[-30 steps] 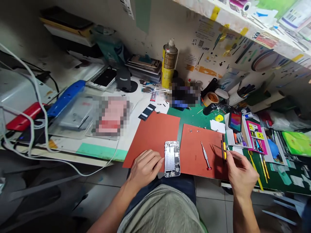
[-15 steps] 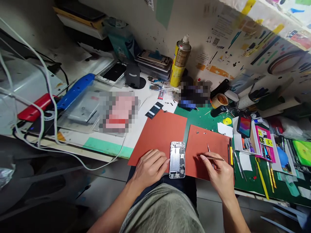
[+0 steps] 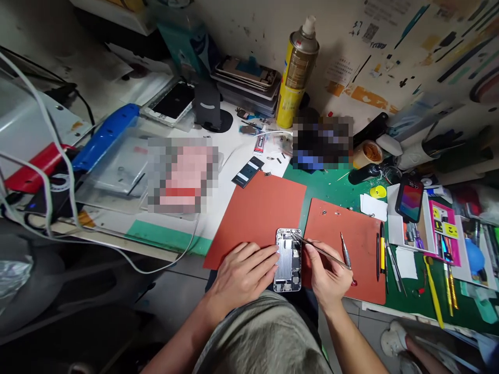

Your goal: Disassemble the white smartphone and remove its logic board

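Observation:
An opened silver phone body lies between two red mats at the desk's near edge. My left hand rests flat beside it, fingertips touching its left side. My right hand pinches metal tweezers whose tips reach into the upper part of the phone. A screwdriver with a red end lies on the right mat just beyond that hand.
A yellow spray can stands at the back by the wall. A lit phone and several tools lie on the green mat at the right. Cables, a blue case and stacked phone parts crowd the left and back.
My right hand has carried the tweezers leftward from the tool area to the phone, and their tips now rest inside it. The left hand has stayed by the phone.

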`<state>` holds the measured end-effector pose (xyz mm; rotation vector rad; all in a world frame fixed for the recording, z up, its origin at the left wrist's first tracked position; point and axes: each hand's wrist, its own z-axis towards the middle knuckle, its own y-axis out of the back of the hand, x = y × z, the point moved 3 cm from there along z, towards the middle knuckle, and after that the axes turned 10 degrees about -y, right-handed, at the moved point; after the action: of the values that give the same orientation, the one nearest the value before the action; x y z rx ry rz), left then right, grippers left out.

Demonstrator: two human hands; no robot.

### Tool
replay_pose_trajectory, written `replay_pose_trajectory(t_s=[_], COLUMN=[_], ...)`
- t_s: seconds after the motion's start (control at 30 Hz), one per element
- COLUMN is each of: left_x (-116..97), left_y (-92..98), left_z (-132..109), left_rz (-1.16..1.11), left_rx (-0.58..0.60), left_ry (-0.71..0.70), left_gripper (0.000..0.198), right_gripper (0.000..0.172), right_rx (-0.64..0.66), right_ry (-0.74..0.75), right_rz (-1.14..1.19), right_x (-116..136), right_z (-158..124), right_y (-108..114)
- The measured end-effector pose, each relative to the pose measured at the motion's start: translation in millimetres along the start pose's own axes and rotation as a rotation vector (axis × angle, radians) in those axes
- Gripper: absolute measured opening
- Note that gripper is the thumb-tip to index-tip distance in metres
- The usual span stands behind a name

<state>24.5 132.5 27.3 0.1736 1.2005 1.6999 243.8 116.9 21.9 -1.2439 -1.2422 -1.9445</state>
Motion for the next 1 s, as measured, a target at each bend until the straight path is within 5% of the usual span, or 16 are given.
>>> replay_pose_trajectory(t_s=[1.0], left_x=[-1], left_y=[-2.3], left_z=[2], left_rz=[0.044], left_rx=[0.026], left_ry=[-0.002], left_gripper=[0.020], right_gripper=[0.017], right_rx=[0.048], right_ry=[0.195], right_rz=[-0.038], right_x=[18], right_z=[8], right_y=[-6])
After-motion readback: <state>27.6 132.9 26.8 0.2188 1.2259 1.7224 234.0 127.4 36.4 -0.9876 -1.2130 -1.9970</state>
